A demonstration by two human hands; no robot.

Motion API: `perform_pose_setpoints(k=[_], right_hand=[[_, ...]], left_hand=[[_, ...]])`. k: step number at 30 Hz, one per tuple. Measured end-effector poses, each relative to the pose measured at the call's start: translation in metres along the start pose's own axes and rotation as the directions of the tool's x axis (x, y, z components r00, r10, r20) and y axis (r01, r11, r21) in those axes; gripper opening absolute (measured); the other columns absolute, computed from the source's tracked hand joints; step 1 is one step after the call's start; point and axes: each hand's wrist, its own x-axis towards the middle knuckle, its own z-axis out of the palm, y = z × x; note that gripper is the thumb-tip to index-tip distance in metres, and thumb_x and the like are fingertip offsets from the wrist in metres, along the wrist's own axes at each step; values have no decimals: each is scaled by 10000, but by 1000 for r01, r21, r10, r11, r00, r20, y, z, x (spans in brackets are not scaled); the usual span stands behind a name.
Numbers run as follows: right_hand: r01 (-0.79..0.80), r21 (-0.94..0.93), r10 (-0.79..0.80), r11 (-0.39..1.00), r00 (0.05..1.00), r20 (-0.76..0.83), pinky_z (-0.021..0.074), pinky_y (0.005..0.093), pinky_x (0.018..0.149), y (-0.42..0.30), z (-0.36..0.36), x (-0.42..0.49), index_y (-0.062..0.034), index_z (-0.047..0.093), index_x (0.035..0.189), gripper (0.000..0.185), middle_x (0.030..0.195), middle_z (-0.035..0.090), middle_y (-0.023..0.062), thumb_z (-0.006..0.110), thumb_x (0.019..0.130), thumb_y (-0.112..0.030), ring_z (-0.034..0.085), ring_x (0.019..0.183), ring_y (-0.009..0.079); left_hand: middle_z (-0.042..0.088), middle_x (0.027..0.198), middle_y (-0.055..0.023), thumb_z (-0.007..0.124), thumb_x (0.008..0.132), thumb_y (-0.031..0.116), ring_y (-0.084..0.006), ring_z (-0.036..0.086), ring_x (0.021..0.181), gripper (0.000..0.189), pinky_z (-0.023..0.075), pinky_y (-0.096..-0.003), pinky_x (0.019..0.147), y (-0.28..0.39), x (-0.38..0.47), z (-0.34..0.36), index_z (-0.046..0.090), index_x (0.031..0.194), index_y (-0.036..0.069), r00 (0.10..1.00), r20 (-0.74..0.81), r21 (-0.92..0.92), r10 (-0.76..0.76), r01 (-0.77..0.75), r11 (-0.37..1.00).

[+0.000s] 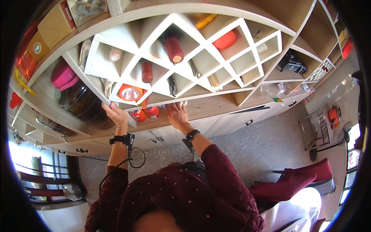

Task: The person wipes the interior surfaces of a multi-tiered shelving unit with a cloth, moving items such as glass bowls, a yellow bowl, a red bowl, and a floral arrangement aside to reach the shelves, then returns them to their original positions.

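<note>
My left hand grips the front edge of a pale wooden shelf divider, thumb on the near side. My right hand reaches palm down over the low shelf board, its fingertips under the white lattice rack. Something shiny shows at those fingertips, too blurred to name. Between my hands stand two red cans. Just above my left hand, an orange-rimmed flashlight sits in a lattice cell. Other cells hold a foil-capped wine bottle, a second red-capped bottle and wooden sticks.
Left of the divider lies a large dark jar with a pink lid. A black device occupies a compartment on the right. Below run cabinet doors with black handles. Behind on the right is a dark red chair.
</note>
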Motion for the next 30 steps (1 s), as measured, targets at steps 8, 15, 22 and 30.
perform_pose_setpoints(k=[8, 15, 22, 30], right_hand=[[-29, -104, 16, 994, 993, -115, 362, 520, 1178, 73, -79, -112, -193, 656, 1347, 453, 1415, 600, 81, 586, 914, -81, 512, 1365, 348], [-733, 16, 714, 680, 656, -245, 515, 500, 979, 171, -123, -182, -114, 698, 1242, 373, 1243, 692, 179, 544, 908, -47, 631, 1167, 410], [-442, 510, 657, 738, 300, -691, 416, 344, 586, 152, -232, -167, 23, 684, 1142, 278, 695, 559, 88, 570, 1026, -202, 471, 658, 128], [-8, -49, -40, 999, 467, -883, 495, 404, 857, 32, -466, -22, 56, 638, 1244, 280, 1110, 655, 202, 514, 1053, -107, 627, 986, 332]], left_hand=[[581, 1220, -352, 460, 1077, 208, -512, 603, 1098, 469, 475, -496, 960, -6, 3, -4, 430, 1399, -132, 998, 52, -33, 46, -44, 998], [565, 1301, -356, 484, 1071, 223, -523, 576, 1177, 481, 460, -515, 1010, -15, 0, -1, 449, 1397, -129, 993, 54, 21, 109, -111, 994], [549, 1353, -341, 506, 1058, 212, -518, 547, 1233, 470, 434, -519, 1055, -17, -4, 4, 462, 1395, -113, 998, 54, -41, 27, -25, 999], [553, 1372, -326, 503, 1051, 202, -503, 543, 1255, 469, 430, -502, 1067, -24, -12, 2, 466, 1410, -98, 997, 72, 5, 2, -3, 1000]])
